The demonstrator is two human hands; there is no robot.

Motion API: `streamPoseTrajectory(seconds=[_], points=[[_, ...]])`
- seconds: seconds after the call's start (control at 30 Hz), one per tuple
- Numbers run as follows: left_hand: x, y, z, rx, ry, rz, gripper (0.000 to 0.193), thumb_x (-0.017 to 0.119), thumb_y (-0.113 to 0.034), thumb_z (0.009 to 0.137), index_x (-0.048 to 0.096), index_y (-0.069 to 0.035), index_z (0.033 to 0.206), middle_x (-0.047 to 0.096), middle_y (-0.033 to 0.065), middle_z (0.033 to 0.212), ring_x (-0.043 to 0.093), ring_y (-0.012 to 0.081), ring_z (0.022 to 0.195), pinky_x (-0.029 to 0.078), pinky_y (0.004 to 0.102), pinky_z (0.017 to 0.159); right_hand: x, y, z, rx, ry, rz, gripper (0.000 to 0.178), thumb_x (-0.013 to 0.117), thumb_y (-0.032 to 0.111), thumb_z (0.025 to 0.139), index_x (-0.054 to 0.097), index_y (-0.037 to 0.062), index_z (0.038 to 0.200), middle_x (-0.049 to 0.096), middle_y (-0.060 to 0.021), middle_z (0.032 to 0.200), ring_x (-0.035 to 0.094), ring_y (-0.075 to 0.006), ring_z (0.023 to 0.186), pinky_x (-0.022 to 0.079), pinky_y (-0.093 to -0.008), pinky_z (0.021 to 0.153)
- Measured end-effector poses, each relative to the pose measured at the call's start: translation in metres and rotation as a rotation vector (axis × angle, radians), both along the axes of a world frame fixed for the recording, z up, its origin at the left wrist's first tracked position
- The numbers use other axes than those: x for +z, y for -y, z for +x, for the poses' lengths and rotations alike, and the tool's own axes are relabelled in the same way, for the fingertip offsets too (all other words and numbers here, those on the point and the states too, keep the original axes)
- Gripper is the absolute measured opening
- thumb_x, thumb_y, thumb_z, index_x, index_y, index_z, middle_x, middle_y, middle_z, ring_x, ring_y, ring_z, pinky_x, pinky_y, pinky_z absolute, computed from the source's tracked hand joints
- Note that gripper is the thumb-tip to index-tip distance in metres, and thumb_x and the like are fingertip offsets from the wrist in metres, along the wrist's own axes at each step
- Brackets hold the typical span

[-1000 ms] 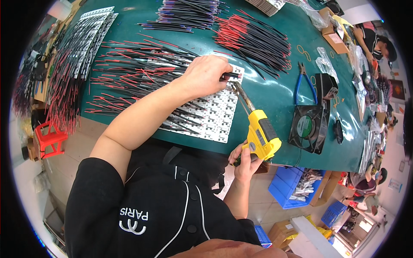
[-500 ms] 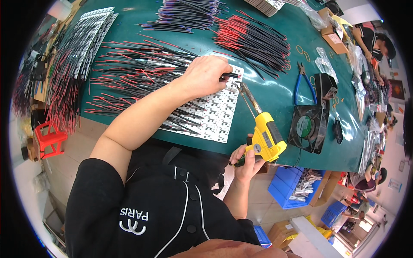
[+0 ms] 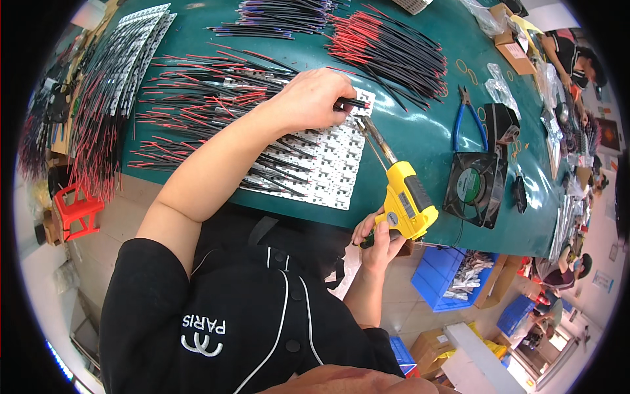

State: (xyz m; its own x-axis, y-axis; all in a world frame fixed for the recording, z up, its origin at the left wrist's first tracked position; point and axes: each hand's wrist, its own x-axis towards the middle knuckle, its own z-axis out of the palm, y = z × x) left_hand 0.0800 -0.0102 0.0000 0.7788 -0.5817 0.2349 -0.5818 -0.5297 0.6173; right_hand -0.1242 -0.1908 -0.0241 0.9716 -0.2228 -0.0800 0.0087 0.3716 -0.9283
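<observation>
My left hand (image 3: 316, 98) is closed around a few black wires (image 3: 353, 103) with red tips, which stick out to the right past the fingers. Below the hand lies a white panel of small circuit boards (image 3: 338, 164), with many black, red-ended wires (image 3: 190, 108) fanned across it to the left. In my right hand (image 3: 380, 244) is a yellow soldering gun (image 3: 408, 200), gripped by its handle. Its metal tip points up and left, just beneath the held wire ends at the panel's right side. Whether tip and board touch, I cannot tell.
Blue-handled pliers (image 3: 470, 121) and a black fan (image 3: 470, 190) stand right of the panel on the green table (image 3: 394, 138). Bundles of red-black wires (image 3: 387, 56) and purple-black wires (image 3: 279, 18) lie at the back. More wired panels (image 3: 131, 59) are stacked left. A blue crate (image 3: 436, 279) sits below.
The view has shifted slightly, so the table appears higher. The soldering gun's tip has moved a little left over the panel. Both hands keep their holds.
</observation>
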Motion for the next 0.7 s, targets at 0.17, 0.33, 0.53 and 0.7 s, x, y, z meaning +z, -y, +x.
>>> streamPoseTrajectory(seconds=[0.17,0.33,0.53,0.7], points=[[0.0009,0.0004,-0.0004,-0.022,-0.011,0.029,0.015,0.065,-0.009,0.065,0.062,0.001,0.077,0.057,0.0123,0.075,0.057,0.0313,0.076,0.044,0.0389,0.067,-0.0004,0.0018,-0.0018,0.017,-0.025,-0.021,0.018,0.048,0.004,0.088,0.042,-0.0039,0.104,0.049,-0.0075,0.06,0.046,-0.0126,0.044,0.041,-0.0237,0.042],[0.0002,-0.0008,-0.0019,-0.014,0.004,0.042,0.015,0.065,-0.009,0.065,0.062,0.0,0.077,0.057,0.0119,0.075,0.058,0.0312,0.075,0.044,0.0392,0.066,-0.0041,0.002,-0.0037,0.027,-0.033,-0.077,0.017,0.047,0.003,0.088,0.042,-0.0037,0.102,0.049,-0.0073,0.059,0.046,-0.0122,0.043,0.041,-0.0237,0.041],[-0.001,-0.0031,-0.0006,-0.007,0.017,0.037,0.015,0.065,-0.01,0.066,0.062,0.0,0.077,0.056,0.0115,0.074,0.057,0.0312,0.074,0.044,0.0394,0.066,-0.0007,-0.0048,0.0005,-0.035,0.028,-0.065,0.043,0.055,0.022,0.088,0.039,-0.0094,0.114,0.045,-0.0063,0.056,0.042,-0.0128,0.039,0.04,-0.025,0.036],[-0.0023,0.0053,0.0044,-0.026,0.085,0.031,0.017,0.065,-0.013,0.068,0.06,0.0,0.077,0.055,0.0127,0.075,0.056,0.0327,0.075,0.044,0.041,0.066,0.0024,-0.0015,0.0026,-0.11,0.035,-0.036,0.054,0.056,0.026,0.087,0.035,-0.0112,0.121,0.044,-0.0061,0.055,0.042,-0.0136,0.038,0.04,-0.0263,0.036]])
